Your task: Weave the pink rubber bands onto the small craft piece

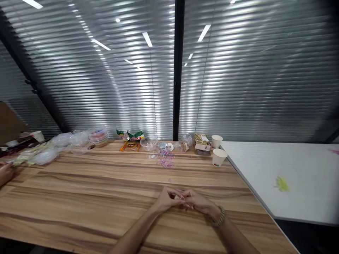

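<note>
My left hand (167, 199) and my right hand (198, 201) meet over the front middle of the wooden table (92, 197). Fingers of both are bent and pressed together at the tips. A small pale bit (176, 197) shows between them, mostly hidden by the fingers and too small to name. A beaded bracelet (220, 216) circles my right wrist. Farther back on the table, beyond my hands, lies a scatter of pink and purple bits (166, 161).
Along the back stand a clear plastic bowl (148, 143), snack packets (135, 135), a gold box (202, 144) and a paper cup (219, 157). Stacked tubs (98, 135) and plastic bags (46, 155) lie left, near another person's hand (6, 173). A white table (304, 169) adjoins right.
</note>
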Tool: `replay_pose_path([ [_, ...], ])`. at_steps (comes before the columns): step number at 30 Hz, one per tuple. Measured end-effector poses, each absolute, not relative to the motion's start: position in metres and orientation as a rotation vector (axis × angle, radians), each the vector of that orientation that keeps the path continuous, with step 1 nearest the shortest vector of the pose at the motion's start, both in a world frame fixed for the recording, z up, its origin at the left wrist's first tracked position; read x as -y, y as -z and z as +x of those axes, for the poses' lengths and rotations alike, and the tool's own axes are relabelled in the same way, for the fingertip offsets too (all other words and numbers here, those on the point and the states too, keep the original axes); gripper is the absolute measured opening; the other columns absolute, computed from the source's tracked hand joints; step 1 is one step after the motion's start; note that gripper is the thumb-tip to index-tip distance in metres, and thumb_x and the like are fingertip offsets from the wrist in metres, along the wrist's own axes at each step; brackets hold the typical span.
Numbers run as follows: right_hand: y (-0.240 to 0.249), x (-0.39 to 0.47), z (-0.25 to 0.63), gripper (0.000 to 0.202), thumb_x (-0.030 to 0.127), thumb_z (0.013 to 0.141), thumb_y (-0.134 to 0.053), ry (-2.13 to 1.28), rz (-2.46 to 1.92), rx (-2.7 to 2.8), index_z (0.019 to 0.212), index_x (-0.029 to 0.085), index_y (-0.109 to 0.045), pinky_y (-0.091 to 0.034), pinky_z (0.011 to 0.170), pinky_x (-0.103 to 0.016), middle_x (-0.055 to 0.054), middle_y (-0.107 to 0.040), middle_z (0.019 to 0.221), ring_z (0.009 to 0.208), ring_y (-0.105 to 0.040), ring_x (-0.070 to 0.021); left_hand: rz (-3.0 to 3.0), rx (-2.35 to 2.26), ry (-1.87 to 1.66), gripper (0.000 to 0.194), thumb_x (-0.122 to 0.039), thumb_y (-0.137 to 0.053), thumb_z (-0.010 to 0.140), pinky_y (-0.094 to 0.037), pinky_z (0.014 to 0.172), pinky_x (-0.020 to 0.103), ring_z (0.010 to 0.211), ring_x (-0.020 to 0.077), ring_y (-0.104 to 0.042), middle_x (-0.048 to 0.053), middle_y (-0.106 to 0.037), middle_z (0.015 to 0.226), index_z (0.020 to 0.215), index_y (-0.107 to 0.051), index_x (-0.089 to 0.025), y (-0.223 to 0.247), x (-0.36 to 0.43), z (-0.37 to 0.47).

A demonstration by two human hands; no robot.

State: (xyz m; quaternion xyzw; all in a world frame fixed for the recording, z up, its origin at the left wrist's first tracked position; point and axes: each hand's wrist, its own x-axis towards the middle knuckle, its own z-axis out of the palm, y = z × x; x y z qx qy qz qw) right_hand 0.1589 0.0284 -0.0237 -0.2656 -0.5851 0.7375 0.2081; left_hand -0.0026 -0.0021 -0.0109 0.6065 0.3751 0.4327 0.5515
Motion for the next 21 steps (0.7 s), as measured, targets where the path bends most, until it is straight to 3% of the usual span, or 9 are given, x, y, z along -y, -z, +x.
replay_pose_path([
  [10, 0.023, -0.027, 0.158, 0.02, 0.03, 0.069, -0.065, -2.123, -0.695, 1.495, 0.076, 0.011, -0.064, -0.045, 0.056, -0.025, 0.006, -0.041, 0.047, 0.039, -0.027, -0.0025, 2.06, -0.944, -1.041, 0.021, -0.029, -0.053, 0.08, -0.048, 0.078, 0.029, 0.085, 0.0194, -0.063, 0.008, -0.069, 0.089, 0.09, -0.069, -0.021, -0.003, 0.011, -0.003],
  [15, 0.026, -0.028, 0.157, 0.021, 0.035, 0.068, -0.067, -2.148, -0.704, 1.423, 0.068, 0.014, -0.062, -0.044, 0.057, -0.026, 0.003, -0.045, 0.052, 0.044, -0.037, -0.0057, 1.973, -1.046, -1.118, 0.022, -0.031, -0.059, 0.076, -0.05, 0.074, 0.03, 0.081, 0.0211, -0.064, 0.008, -0.069, 0.088, 0.091, -0.069, -0.019, 0.006, 0.007, -0.004],
  [21, 0.026, -0.028, 0.159, 0.021, 0.035, 0.069, -0.066, -2.181, -0.717, 1.395, 0.064, 0.016, -0.061, -0.046, 0.056, -0.027, 0.004, -0.046, 0.048, 0.04, -0.033, -0.0055, 1.796, -1.098, -1.141, 0.022, -0.032, -0.065, 0.069, -0.048, 0.063, 0.026, 0.069, 0.0195, -0.063, 0.01, -0.069, 0.077, 0.08, -0.072, -0.014, 0.011, 0.005, -0.002],
])
